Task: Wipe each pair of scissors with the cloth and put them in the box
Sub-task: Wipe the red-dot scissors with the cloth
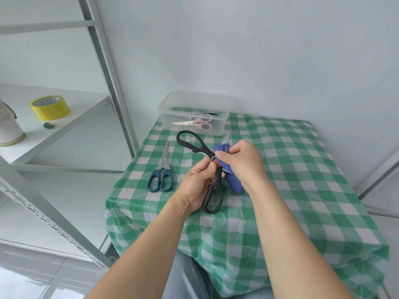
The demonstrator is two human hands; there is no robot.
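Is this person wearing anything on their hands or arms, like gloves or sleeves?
No. The left hand and right hand are bare, with no gloves, rings or watch in sight. Both forearms are bare too; no sleeve shows.

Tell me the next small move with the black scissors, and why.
Probably slide the blue cloth along the blade toward its tip. The left hand holds the black scissors spread open, the right hand pinches the cloth around a blade near the pivot, and the tip pokes out uncovered.
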